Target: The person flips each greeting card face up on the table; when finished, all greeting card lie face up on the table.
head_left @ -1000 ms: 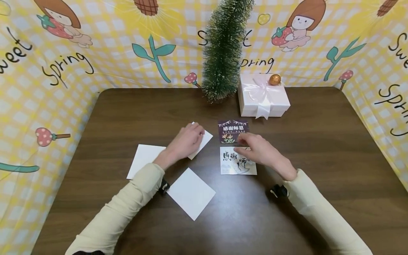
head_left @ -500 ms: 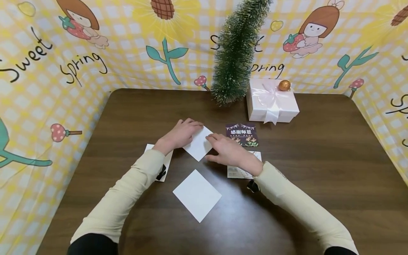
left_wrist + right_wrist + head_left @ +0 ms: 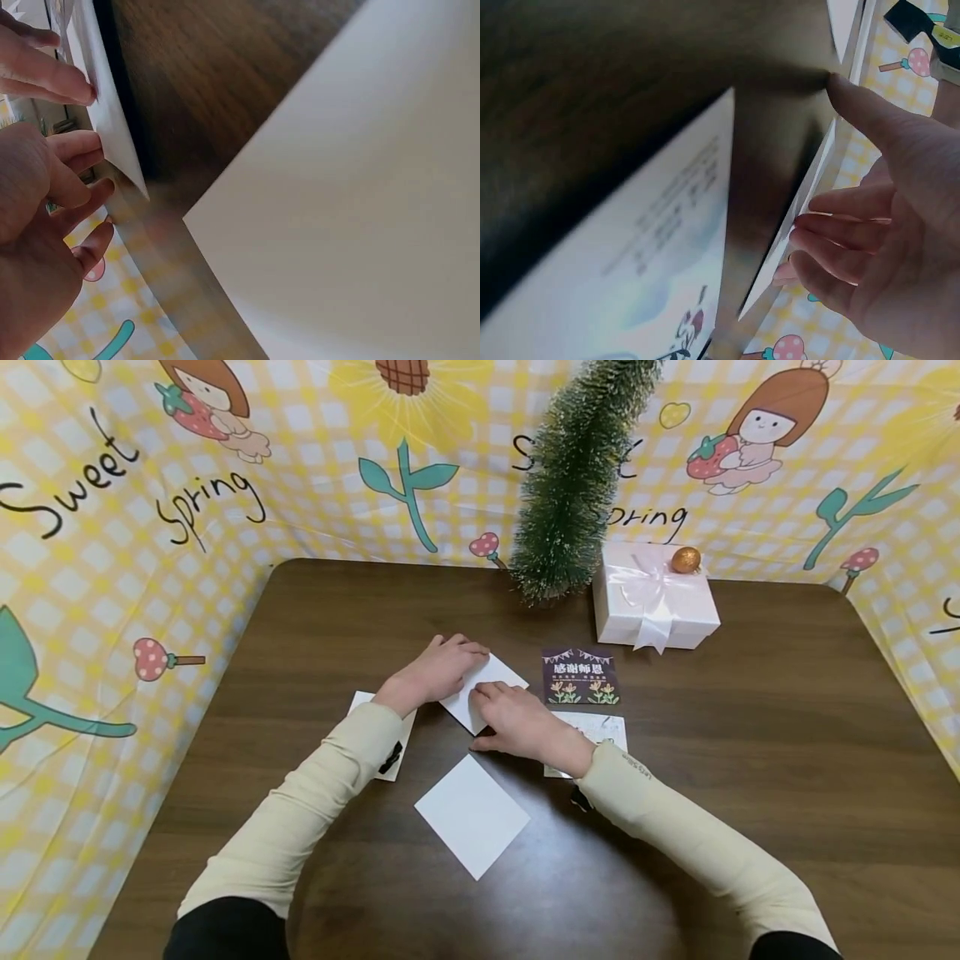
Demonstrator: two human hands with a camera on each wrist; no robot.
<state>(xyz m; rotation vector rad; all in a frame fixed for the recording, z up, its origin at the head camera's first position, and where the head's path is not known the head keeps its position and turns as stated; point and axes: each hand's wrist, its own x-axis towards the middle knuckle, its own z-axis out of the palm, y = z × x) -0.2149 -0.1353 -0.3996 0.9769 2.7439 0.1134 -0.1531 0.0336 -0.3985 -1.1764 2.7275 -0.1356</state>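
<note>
A white square card (image 3: 495, 670), turned cornerwise, lies in the middle of the table under both hands. My left hand (image 3: 437, 672) rests fingertips on its far left side; in the left wrist view the fingers touch the white card (image 3: 120, 142) near its edge. From the right, my right hand (image 3: 516, 718) lays its fingers on the same card, the thumb apart on the tabletop beside its near corner. In the right wrist view these fingers lie along the card (image 3: 761, 281). Another blank white card (image 3: 472, 818) lies nearer, also cornerwise.
A third white card (image 3: 402, 752) sits partly under the left forearm. At right lie a dark purple printed card (image 3: 581, 675) and a pale printed card (image 3: 611, 731), half covered by the right wrist. Behind stand a tinsel tree (image 3: 562, 527) and a ribboned white gift box (image 3: 660, 602).
My right hand has moved left from the printed cards onto the middle white card. That card has turned under my hands. The whole view has shifted as the head moved.
</note>
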